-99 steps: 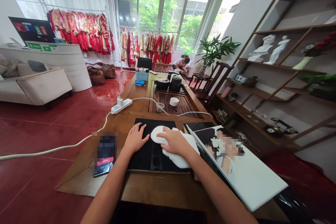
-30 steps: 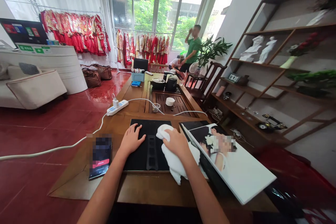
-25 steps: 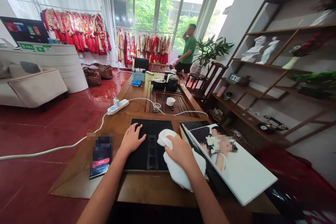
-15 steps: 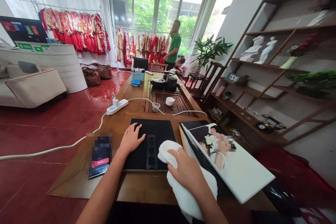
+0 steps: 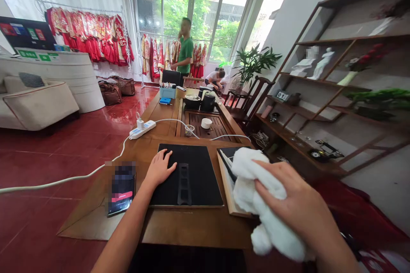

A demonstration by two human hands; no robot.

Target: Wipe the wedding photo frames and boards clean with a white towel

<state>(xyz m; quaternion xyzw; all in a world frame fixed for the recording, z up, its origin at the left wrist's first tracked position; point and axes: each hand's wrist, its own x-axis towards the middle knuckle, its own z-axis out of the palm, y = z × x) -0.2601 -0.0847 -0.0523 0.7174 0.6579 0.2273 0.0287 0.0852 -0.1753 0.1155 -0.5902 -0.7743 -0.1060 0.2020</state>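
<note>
My left hand (image 5: pixel 161 167) lies flat on the left part of a black panel (image 5: pixel 205 179), fingers apart. The panel rests face down or back up, I cannot tell which, and carries a dark slotted strip (image 5: pixel 184 185) down its middle. My right hand (image 5: pixel 288 192) is closed on a bunched white cloth (image 5: pixel 256 175), raised over the right side of the table. Beneath the cloth, a second panel with a pale wooden edge (image 5: pixel 228 187) shows in part; the cloth and hand hide most of it and whatever lies on it.
Left of my arm lies a phone (image 5: pixel 121 190). Farther up the wooden table (image 5: pixel 105 222) are a white power strip (image 5: pixel 142 129) with its cable, a tea tray (image 5: pixel 221 130), a white cup (image 5: pixel 206 123) and dark pots (image 5: pixel 208 101). A person in green (image 5: pixel 185 51) stands beyond.
My right hand has moved the cloth right and up, off the black panel and over the photo stack. My left hand stays put. The person in green has shifted left.
</note>
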